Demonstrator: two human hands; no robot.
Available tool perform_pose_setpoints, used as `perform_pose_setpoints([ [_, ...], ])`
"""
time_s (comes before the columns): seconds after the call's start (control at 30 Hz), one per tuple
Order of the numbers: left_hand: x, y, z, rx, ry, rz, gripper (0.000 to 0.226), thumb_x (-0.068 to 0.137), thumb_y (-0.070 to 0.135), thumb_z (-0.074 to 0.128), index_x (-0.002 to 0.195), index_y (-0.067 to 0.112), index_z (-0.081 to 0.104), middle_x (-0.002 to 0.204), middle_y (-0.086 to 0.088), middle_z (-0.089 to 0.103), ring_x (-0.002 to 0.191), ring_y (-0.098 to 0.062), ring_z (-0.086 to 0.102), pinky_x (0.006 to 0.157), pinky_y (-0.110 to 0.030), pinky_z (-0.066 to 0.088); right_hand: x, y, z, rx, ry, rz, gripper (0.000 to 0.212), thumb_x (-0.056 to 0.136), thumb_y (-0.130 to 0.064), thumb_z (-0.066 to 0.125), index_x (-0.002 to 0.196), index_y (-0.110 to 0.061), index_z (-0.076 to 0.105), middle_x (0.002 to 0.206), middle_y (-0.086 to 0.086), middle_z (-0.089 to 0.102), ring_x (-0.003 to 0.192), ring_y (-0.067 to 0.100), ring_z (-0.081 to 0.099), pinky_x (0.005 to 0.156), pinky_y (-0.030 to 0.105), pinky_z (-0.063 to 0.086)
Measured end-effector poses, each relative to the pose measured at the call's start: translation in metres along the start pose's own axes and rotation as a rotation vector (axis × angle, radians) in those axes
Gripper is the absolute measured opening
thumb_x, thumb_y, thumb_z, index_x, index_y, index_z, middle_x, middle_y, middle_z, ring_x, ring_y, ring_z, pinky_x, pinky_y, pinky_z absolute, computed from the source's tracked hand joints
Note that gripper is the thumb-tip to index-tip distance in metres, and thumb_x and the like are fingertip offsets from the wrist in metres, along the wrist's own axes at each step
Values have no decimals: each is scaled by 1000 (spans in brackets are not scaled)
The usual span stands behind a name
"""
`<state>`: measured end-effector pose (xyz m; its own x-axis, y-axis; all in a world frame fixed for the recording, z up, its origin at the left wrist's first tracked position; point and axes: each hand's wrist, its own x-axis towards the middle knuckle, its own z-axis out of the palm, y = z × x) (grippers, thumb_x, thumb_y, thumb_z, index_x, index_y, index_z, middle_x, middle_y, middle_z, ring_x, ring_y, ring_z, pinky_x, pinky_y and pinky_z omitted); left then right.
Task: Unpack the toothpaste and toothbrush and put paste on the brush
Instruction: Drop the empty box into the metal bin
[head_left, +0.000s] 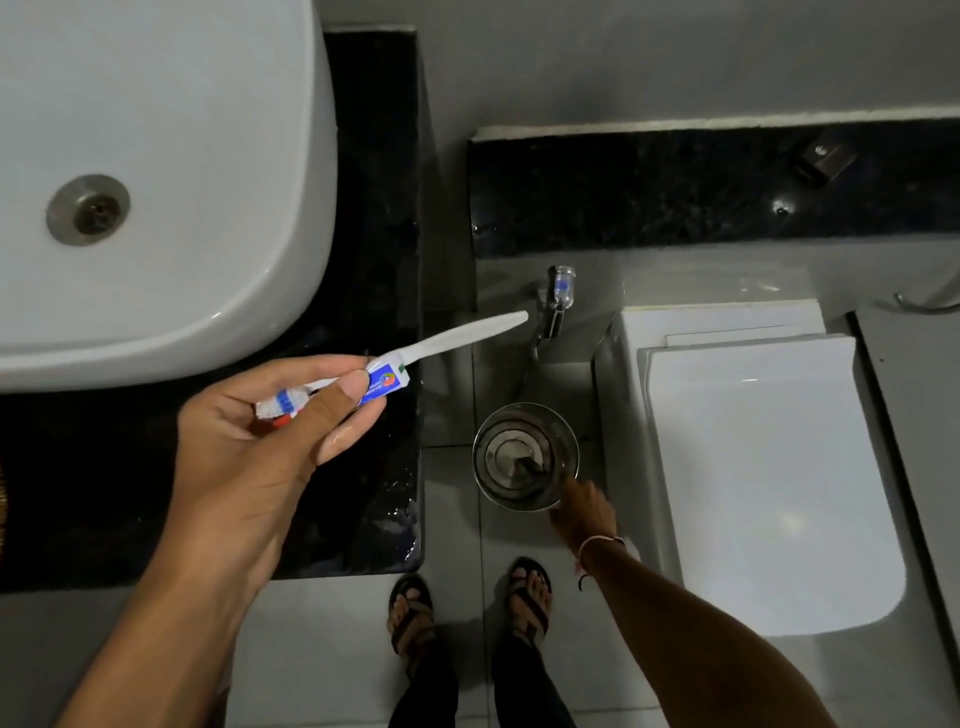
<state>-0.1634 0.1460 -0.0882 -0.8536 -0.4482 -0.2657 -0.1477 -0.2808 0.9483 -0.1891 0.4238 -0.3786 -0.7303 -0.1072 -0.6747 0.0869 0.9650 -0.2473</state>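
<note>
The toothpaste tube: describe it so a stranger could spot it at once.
Start at the white sink basin on the black countertop; just in front of its rim, the left hand is raised. The toothpaste tube is pinched under its thumb, alongside the white toothbrush. It is the small blue-and-white sachet-like tube with a round logo, far shorter than the brush.

One head-worn wide-angle view, looking almost straight down from standing height.

The camera faces the floor (332, 649) from above the person's own sandalled feet (470, 613), which sit at the lower middle of the frame. The left hand (260, 431) is raised close to the lens and looks large; the right hand (584, 512) reaches down far lower and looks small. The white basin (156, 171) on the black tabletop (374, 182) fills the upper left, nearer the camera, and the closed toilet lid (769, 467) lies lower at right. Straight lines bow towards the edges. No second view shares the scene.
</note>
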Motion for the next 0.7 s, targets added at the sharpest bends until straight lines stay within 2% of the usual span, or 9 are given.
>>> perform_pose_setpoints([
  [0.03, 0, 0, 1, -5, -5, -5, 23, 71, 20, 84, 91, 9, 81, 93, -14, 81, 94, -31, 78, 83, -30, 62, -3, 2, 1, -50, 2, -22, 46, 93, -24, 63, 137, -15, 52, 136, 15, 60, 126, 32, 57, 105, 46, 52],
  [0.1, -2, 0, 4, -18, -14, -14, 25, 72, 20, 84, 92, 7, 80, 94, -16, 81, 91, -30, 78, 82, -27, 62, -10, 4, -1, -178, 0, -56, 83, 88, -45, 67, 156, -22, 25, 161, 19, 30, 150, 39, 27, 122, 54, 27],
  [0.13, -3, 1, 5, -27, -15, -22, 26, 71, 20, 84, 93, 6, 80, 94, -18, 80, 89, -29, 78, 82, -27, 62, -13, 4, -3, -236, 0, -74, 95, 85, -54, 65, 159, -25, 12, 166, 19, 15, 155, 40, 13, 124, 58, 14],
  [0.2, -8, 4, 7, -45, -30, -36, 27, 71, 20, 84, 94, 5, 80, 94, -18, 81, 91, -30, 79, 82, -27, 62, -19, 4, -7, -308, 13, -101, 107, 81, -67, 61, 159, -28, -1, 168, 20, -1, 156, 41, -2, 124, 63, 1],
  [0.37, -22, 15, 5, -73, -52, -79, 30, 67, 22, 85, 92, 6, 81, 92, -16, 82, 93, -29, 78, 79, -24, 62, -45, -5, -31, -344, 77, -136, 110, 76, -76, 56, 159, -30, 0, 168, 20, -1, 156, 40, -4, 123, 67, 1],
  [0.5, -42, 31, -5, -95, -51, -125, 37, 63, 23, 88, 93, 3, 80, 93, -19, 81, 96, -32, 78, 79, -25, 62, -84, -28, -70, -266, 152, -186, 111, 76, -77, 57, 159, -32, -1, 169, 17, -1, 157, 37, -5, 125, 65, 5],
  [0.6, -61, 57, -20, -69, -70, -139, 36, 65, 22, 87, 94, 2, 80, 93, -21, 81, 95, -34, 77, 78, -25, 63, -130, -54, -115, -108, 244, -295, 106, 80, -71, 60, 159, -31, 2, 170, 14, -1, 157, 33, -6, 128, 58, 6],
  [0.7, -77, 86, -40, 27, -97, -140, 23, 75, 13, 83, 95, 3, 80, 96, -22, 80, 95, -33, 77, 77, -26, 64, -183, -85, -158, 133, 454, -521, 93, 83, -64, 64, 157, -27, 20, 167, 9, 18, 156, 26, 15, 127, 44, 21],
])
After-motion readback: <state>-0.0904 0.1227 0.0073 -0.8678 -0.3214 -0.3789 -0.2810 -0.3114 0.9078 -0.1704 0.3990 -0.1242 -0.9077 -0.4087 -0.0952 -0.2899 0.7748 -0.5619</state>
